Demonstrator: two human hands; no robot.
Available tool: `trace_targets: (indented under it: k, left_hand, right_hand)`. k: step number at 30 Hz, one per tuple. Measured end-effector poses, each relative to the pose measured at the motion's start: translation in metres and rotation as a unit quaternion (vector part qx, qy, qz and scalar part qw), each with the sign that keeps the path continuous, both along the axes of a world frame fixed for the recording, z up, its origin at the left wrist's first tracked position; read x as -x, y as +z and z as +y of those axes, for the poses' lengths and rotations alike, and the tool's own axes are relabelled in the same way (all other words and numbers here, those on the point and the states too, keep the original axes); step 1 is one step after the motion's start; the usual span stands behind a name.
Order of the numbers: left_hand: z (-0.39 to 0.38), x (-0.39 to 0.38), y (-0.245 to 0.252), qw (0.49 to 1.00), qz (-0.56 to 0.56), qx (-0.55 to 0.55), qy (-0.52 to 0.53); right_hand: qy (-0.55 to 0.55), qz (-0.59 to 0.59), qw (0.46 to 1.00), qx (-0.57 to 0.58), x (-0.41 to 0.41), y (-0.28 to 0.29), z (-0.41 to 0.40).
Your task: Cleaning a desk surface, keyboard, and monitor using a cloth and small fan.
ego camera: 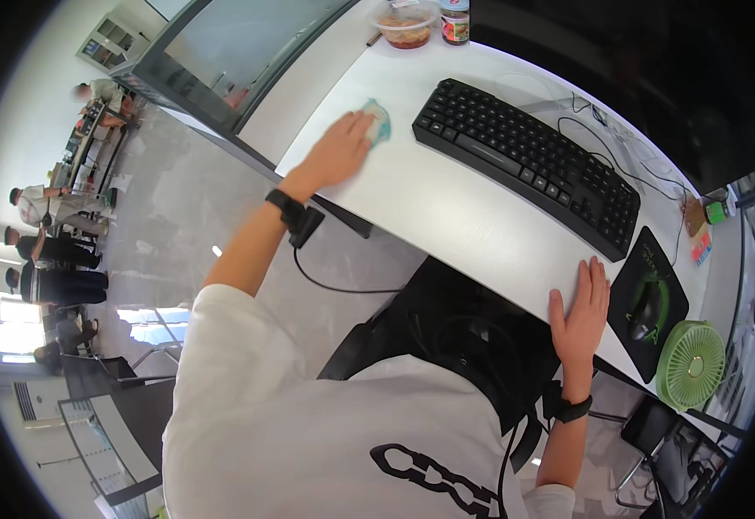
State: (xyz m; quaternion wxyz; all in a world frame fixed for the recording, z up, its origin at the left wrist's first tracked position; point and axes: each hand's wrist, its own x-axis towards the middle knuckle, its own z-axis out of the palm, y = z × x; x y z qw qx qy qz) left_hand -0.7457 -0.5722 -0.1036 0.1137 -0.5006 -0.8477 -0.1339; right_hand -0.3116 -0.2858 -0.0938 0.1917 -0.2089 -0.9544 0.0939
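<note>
My left hand (340, 153) presses a small blue-and-white cloth (378, 125) onto the white desk top (410, 201), left of the black keyboard (527, 165). The fingers cover part of the cloth, and both look slightly blurred. Near the desk's front edge, my right hand (580, 318) lies palm down with its thumb spread and holds nothing. Its fingertips are just below the keyboard's right end, beside a black mouse pad (659, 272). A black computer mouse (645, 310) sits on that pad.
A clear plastic food tub (407, 29) and a lidded glass jar (455, 26) stand at the back left. Cables (637, 165) trail behind the keyboard, below a dark monitor (611, 58). A green fan (690, 366) is at the right. Several people are in the room at left.
</note>
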Motion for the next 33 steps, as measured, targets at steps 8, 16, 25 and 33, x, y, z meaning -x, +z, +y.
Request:
trace_targets:
  k: [8,16,25,33]
  left_hand:
    - [0.011,-0.043,0.02,0.996,-0.046,0.042,-0.058]
    - [0.052,0.08,0.0,0.996,0.004,0.084,-0.027]
    - [0.102,0.16,-0.008,0.991,-0.067,0.092,0.072]
    - [0.113,0.173,-0.015,0.987,-0.057,0.122,0.089]
  right_hand:
    - [-0.007,-0.013,1.0,0.006,0.001,0.002,0.0]
    - [-0.013,-0.026,0.999,0.014,0.004,0.007,0.001]
    - [-0.024,-0.025,0.999,0.034,0.009,0.014,0.0]
    - [-0.028,0.0,0.999,0.023,0.009,0.013,-0.001]
